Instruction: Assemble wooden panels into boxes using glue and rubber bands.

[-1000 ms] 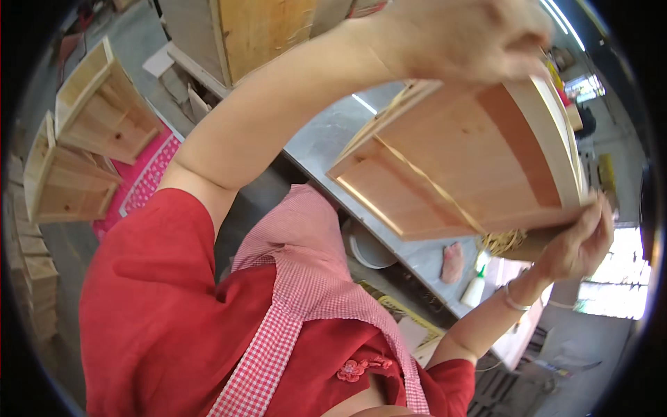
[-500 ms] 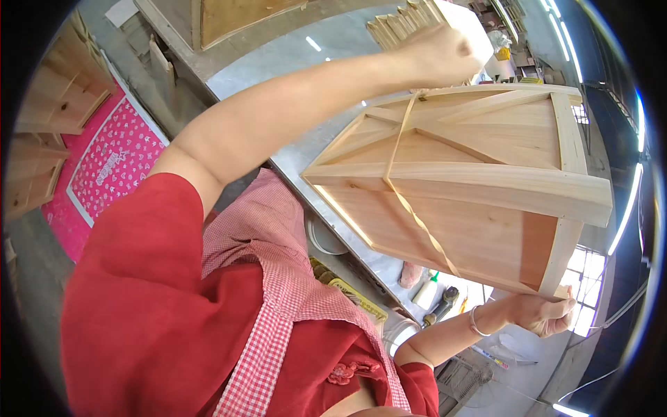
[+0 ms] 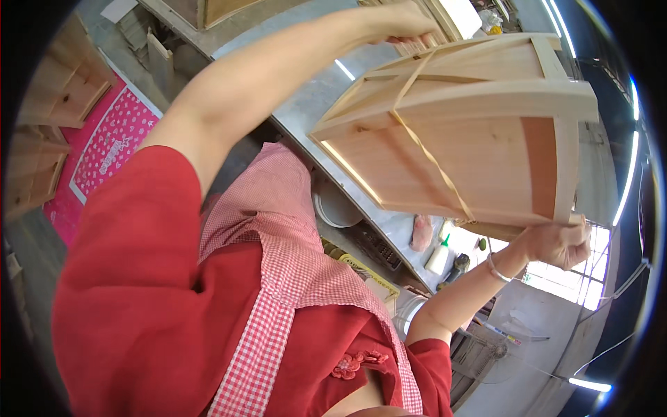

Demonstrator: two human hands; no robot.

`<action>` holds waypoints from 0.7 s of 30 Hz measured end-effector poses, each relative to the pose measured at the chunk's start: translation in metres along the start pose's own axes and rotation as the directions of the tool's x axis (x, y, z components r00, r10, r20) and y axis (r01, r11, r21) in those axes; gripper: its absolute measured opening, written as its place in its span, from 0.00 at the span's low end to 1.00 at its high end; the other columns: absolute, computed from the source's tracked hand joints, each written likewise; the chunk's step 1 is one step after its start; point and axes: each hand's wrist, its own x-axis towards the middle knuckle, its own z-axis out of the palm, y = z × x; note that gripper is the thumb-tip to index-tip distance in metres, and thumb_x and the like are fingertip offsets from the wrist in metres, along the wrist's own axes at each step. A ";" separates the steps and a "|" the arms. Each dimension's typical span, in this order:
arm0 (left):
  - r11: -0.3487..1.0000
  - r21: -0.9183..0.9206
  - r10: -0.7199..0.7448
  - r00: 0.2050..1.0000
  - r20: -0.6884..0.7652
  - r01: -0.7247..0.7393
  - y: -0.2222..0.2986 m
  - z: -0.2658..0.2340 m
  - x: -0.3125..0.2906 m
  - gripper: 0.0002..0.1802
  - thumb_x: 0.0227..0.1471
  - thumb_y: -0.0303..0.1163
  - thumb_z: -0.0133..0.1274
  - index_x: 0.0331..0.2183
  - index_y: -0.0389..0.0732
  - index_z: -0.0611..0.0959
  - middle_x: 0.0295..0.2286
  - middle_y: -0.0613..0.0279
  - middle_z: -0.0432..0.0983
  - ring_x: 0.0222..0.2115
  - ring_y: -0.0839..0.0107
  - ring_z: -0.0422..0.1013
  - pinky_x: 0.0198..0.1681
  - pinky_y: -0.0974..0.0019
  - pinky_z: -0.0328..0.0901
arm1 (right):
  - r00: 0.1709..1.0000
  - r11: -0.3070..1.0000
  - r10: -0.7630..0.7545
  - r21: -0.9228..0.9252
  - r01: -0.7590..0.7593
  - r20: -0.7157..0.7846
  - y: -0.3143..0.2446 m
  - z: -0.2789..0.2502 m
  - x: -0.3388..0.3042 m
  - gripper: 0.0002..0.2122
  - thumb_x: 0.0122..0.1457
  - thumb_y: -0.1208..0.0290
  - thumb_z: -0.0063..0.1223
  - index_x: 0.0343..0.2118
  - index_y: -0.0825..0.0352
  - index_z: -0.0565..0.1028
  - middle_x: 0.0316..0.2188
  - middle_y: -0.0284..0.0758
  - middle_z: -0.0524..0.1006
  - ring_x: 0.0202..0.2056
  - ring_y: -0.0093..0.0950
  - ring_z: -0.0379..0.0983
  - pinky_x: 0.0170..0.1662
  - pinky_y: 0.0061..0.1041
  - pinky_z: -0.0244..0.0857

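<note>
A large pale wooden crate (image 3: 445, 149) stands at a slant over the grey workbench (image 3: 319, 87). Crossed battens brace its upper face, and a thin yellow strap (image 3: 432, 163) runs round it. My left hand (image 3: 406, 22) reaches across to the crate's far side, fingers curled down near the strap's upper end. What those fingers grip is hidden. At the lower right corner my right hand (image 3: 561, 244) is closed round the crate's edge, with a bangle (image 3: 497, 267) on that wrist.
A glue bottle (image 3: 438, 257) with a green tip, a pink lump (image 3: 422, 233) and a dark tool (image 3: 458, 264) lie on the bench beside the crate. Below the bench edge sits a white bucket (image 3: 337, 205). Wooden boxes (image 3: 62, 94) stand at far left on a pink sheet (image 3: 104, 142).
My left hand has come down and left to the crate's far edge. My right hand and the crate sit higher in view, though the whole view has shifted as well.
</note>
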 end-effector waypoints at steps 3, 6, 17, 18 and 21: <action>0.951 0.241 -0.222 0.970 0.099 0.193 0.000 -0.013 -0.056 0.30 0.56 0.61 0.58 0.20 0.44 0.78 0.17 0.71 0.66 0.21 0.79 0.61 0.27 0.69 0.57 | 1.000 1.000 0.008 0.029 -0.009 0.019 0.004 0.001 0.002 0.13 0.61 0.74 0.56 0.19 0.68 0.69 0.19 0.31 0.73 0.24 0.21 0.67 0.30 0.23 0.64; 0.979 0.085 -0.202 0.951 0.236 0.187 -0.015 0.004 -0.096 0.27 0.59 0.57 0.57 0.20 0.45 0.77 0.17 0.71 0.63 0.22 0.78 0.61 0.29 0.67 0.59 | 0.999 0.998 -0.024 0.051 0.022 0.047 0.004 0.002 0.003 0.14 0.61 0.74 0.56 0.19 0.68 0.67 0.17 0.31 0.72 0.23 0.20 0.67 0.30 0.21 0.63; 0.698 0.658 0.531 0.821 -0.209 -0.284 0.039 -0.009 -0.105 0.12 0.55 0.35 0.56 0.36 0.37 0.85 0.35 0.48 0.84 0.36 0.59 0.80 0.41 0.55 0.71 | 0.990 0.997 0.051 0.051 -0.058 0.131 -0.001 -0.005 0.006 0.13 0.58 0.68 0.61 0.23 0.71 0.74 0.23 0.32 0.76 0.27 0.22 0.70 0.34 0.23 0.66; 0.674 0.620 0.625 0.757 -0.190 -0.401 0.044 -0.010 -0.111 0.12 0.56 0.34 0.55 0.37 0.36 0.85 0.35 0.48 0.83 0.37 0.58 0.80 0.42 0.55 0.71 | 0.987 0.995 0.064 0.063 -0.074 0.147 0.001 -0.006 0.006 0.14 0.58 0.67 0.62 0.23 0.71 0.74 0.23 0.32 0.76 0.27 0.22 0.70 0.34 0.23 0.66; 0.547 0.490 0.824 0.541 -0.169 -0.679 0.063 0.000 -0.128 0.14 0.58 0.34 0.55 0.41 0.36 0.85 0.37 0.49 0.83 0.39 0.57 0.79 0.43 0.57 0.71 | 0.985 0.993 0.085 0.066 -0.096 0.151 0.006 -0.007 0.007 0.15 0.59 0.65 0.63 0.23 0.71 0.75 0.23 0.33 0.77 0.27 0.22 0.70 0.34 0.23 0.67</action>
